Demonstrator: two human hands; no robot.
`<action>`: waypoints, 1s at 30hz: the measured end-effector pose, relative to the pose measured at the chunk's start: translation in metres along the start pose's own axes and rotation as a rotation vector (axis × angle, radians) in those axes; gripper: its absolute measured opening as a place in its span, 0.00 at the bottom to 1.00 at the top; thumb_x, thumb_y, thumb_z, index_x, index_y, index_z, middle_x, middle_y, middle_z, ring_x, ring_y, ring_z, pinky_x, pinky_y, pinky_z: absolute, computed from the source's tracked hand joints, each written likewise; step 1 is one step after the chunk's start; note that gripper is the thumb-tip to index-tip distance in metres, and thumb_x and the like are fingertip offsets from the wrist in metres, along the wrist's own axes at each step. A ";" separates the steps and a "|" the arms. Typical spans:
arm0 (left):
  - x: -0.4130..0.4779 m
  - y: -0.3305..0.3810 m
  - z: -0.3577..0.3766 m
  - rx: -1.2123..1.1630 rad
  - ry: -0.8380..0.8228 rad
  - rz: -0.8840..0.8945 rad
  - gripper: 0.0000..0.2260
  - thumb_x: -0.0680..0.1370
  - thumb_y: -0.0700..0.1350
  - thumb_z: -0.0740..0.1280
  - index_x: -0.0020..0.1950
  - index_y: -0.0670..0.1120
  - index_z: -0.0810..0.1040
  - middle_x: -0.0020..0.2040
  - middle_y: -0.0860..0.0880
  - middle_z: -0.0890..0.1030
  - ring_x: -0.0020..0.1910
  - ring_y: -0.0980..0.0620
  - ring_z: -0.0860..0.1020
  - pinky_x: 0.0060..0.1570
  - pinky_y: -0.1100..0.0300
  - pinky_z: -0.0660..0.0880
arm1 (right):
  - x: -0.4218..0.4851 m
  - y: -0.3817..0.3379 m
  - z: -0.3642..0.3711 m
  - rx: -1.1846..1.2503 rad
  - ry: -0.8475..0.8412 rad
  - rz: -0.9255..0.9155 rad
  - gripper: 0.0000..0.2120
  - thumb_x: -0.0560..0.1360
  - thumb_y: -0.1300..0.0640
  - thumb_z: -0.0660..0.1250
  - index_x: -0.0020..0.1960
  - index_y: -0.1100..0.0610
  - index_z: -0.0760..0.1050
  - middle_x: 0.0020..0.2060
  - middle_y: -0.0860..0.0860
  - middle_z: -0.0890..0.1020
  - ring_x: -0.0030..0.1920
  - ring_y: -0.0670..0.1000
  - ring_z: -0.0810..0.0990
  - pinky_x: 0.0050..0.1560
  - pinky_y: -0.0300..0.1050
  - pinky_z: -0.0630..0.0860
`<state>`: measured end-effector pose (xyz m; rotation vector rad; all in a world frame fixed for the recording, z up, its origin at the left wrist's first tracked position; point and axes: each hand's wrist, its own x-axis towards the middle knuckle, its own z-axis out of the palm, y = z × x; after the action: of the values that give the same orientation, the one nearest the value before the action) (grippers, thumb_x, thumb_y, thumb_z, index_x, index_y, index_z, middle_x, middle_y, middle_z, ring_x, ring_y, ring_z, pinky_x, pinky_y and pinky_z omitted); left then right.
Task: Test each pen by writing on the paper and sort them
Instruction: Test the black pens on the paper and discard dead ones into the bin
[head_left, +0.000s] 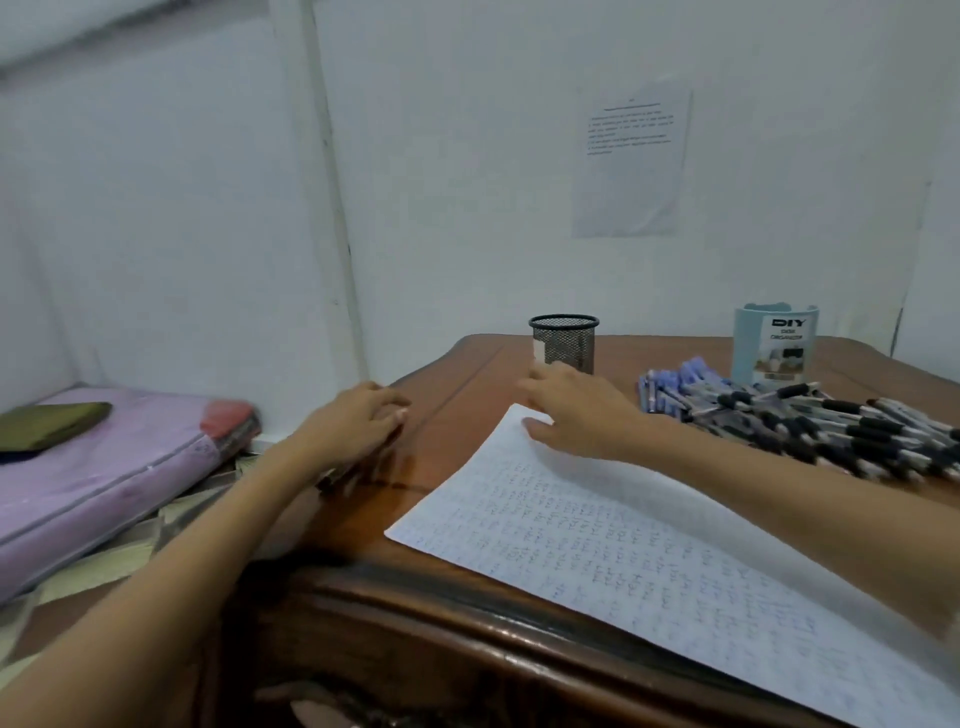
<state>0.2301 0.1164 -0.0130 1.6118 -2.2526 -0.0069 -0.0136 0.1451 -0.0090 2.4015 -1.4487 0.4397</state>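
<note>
A large white sheet of paper (613, 535) covered with handwriting lies slanted across the wooden table (457, 395). My right hand (576, 410) rests open with its fingers spread on the paper's far corner. At the table's left edge, my left hand (358, 423) lies flat with nothing visible in it. A big heap of pens (810, 421), black-capped and blue-capped, lies at the right. Behind my right hand stands a black mesh pen cup (563, 343). A light blue desk organizer (774, 343) marked DIY stands at the back right.
White walls close off the back; a printed sheet (631, 161) is stuck there. Left of the table and lower down lies a purple mattress (98, 467) with a dark green folded cloth (49, 423) on it. The table's carved front edge (467, 618) runs near me.
</note>
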 end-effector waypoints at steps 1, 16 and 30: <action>-0.007 -0.011 -0.003 -0.002 0.003 -0.036 0.15 0.82 0.47 0.56 0.67 0.48 0.72 0.67 0.45 0.70 0.65 0.47 0.69 0.66 0.55 0.64 | 0.006 -0.015 0.005 0.019 -0.016 -0.080 0.14 0.78 0.56 0.59 0.64 0.53 0.70 0.57 0.51 0.72 0.60 0.50 0.70 0.47 0.42 0.68; -0.059 -0.056 -0.014 -0.052 -0.011 -0.181 0.17 0.83 0.43 0.51 0.69 0.45 0.70 0.69 0.45 0.70 0.68 0.48 0.67 0.58 0.65 0.59 | 0.062 -0.109 0.029 -0.140 0.101 -0.571 0.16 0.79 0.54 0.61 0.65 0.54 0.72 0.57 0.50 0.78 0.56 0.50 0.77 0.52 0.42 0.76; -0.042 -0.046 -0.008 -0.100 0.042 -0.118 0.15 0.82 0.44 0.54 0.66 0.44 0.73 0.65 0.44 0.73 0.64 0.47 0.69 0.63 0.59 0.63 | 0.052 -0.059 0.002 0.209 0.454 -0.328 0.04 0.75 0.57 0.65 0.44 0.58 0.75 0.33 0.47 0.77 0.29 0.50 0.75 0.26 0.38 0.64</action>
<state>0.2863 0.1409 -0.0275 1.6733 -2.0889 -0.1142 0.0623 0.1286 0.0048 2.4156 -0.8333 1.0110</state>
